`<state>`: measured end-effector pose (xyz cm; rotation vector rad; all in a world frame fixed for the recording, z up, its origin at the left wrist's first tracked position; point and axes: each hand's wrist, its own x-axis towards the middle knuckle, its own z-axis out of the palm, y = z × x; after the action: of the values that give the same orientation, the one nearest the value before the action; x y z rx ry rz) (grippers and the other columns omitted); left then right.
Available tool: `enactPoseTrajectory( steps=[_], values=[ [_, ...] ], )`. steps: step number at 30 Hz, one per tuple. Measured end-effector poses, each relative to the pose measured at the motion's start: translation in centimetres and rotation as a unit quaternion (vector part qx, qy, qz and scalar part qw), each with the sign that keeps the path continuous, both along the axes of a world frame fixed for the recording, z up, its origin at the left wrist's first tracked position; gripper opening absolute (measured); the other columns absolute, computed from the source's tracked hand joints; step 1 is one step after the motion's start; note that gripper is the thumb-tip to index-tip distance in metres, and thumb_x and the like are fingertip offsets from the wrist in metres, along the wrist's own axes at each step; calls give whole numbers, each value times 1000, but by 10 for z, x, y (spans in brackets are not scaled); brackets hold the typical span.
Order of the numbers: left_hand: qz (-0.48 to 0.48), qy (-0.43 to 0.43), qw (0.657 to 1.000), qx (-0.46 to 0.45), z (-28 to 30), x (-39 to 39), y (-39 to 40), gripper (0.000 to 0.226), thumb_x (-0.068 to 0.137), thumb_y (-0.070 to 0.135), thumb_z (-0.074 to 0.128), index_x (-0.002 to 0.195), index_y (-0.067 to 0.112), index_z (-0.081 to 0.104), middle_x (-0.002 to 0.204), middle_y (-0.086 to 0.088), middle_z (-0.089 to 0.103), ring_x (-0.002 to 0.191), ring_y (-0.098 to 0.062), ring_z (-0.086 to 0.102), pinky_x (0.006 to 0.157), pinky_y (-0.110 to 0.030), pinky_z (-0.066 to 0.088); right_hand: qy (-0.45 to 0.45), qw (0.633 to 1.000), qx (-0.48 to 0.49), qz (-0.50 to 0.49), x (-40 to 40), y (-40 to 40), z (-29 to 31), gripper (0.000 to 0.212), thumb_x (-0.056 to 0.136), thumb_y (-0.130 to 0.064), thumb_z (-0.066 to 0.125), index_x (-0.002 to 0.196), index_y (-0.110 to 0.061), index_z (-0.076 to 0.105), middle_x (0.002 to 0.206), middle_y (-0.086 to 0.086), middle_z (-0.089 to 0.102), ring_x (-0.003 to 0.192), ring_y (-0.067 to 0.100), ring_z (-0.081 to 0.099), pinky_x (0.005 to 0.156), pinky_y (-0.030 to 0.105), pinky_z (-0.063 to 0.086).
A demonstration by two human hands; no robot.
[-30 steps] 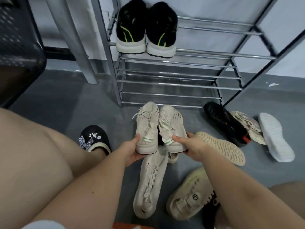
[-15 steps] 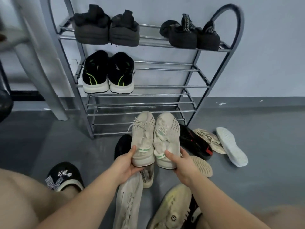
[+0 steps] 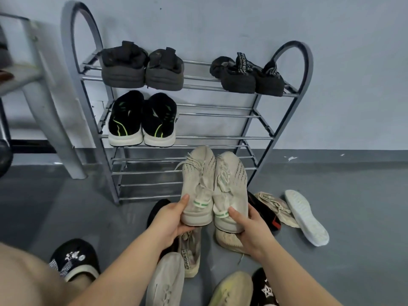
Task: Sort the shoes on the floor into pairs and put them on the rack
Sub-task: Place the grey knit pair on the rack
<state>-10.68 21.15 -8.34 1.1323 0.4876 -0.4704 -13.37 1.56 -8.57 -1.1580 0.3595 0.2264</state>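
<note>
I hold a pair of beige knit sneakers side by side, toes pointing at the rack. My left hand [image 3: 171, 219] grips the heel of the left sneaker [image 3: 198, 180]. My right hand [image 3: 249, 230] grips the heel of the right sneaker [image 3: 230, 184]. The grey metal shoe rack [image 3: 220, 138] stands against the wall just beyond them. Its top shelf carries two dark pairs [image 3: 141, 67] [image 3: 247, 76]. A black pair with green stripes [image 3: 141, 120] sits at the left of the second shelf. More loose shoes lie on the floor under my hands.
On the floor lie a beige shoe [image 3: 276, 208] and an upturned white-soled shoe [image 3: 305, 217] at right, a black and red shoe [image 3: 265, 213], beige shoes [image 3: 165, 281] near me and a yellowish one [image 3: 231, 290]. My foot wears a black slipper [image 3: 74, 259]. A grey table leg [image 3: 50, 111] stands left.
My view has tilted upward, so the whole rack and its top shelf now show. Both hands have carried the beige pair a little forward, toward the rack's lower shelves.
</note>
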Motion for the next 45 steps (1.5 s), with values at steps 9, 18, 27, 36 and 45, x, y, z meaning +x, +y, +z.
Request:
enactPoseTrajectory(
  steps=[9, 18, 27, 36, 45],
  values=[
    [-16, -21, 1000, -15, 31, 16, -23, 31, 92, 34, 55, 101, 5, 59, 98, -13, 69, 84, -23, 67, 53, -29, 58, -24, 999, 8, -28, 9, -23, 29, 49, 81, -1, 64, 127, -8, 50, 104, 12, 72, 84, 22, 72, 63, 31, 59],
    [-54, -34, 998, 0, 46, 1, -55, 38, 93, 31, 55, 112, -3, 57, 106, -18, 67, 87, -23, 67, 51, -28, 58, -33, 998, -3, -60, -12, -52, 35, 77, 65, -9, 72, 136, -8, 44, 119, 16, 66, 103, 29, 67, 77, 36, 58],
    [-72, -66, 995, 6, 64, 1, -73, 33, 91, 33, 56, 103, 3, 60, 100, -13, 69, 86, -22, 67, 54, -27, 59, -27, 998, -23, -60, -23, -75, 60, 80, 65, -15, 74, 138, -8, 42, 121, 13, 66, 103, 26, 67, 73, 33, 59],
    [-64, -39, 995, -61, 103, 33, -91, 30, 94, 30, 51, 112, 5, 54, 96, -11, 63, 84, -24, 63, 74, -41, 53, -15, 998, -56, -23, 22, -92, 118, 84, 65, -17, 78, 139, -6, 40, 123, 13, 64, 105, 27, 66, 76, 33, 57],
    [-52, -63, 996, -37, 113, 80, -66, 25, 95, 28, 50, 95, 3, 57, 94, -13, 64, 81, -25, 64, 51, -36, 59, -38, 999, 14, -9, 69, -76, 113, 31, 88, -8, 60, 119, -9, 55, 93, 3, 73, 70, 10, 73, 54, 21, 54]
  ],
)
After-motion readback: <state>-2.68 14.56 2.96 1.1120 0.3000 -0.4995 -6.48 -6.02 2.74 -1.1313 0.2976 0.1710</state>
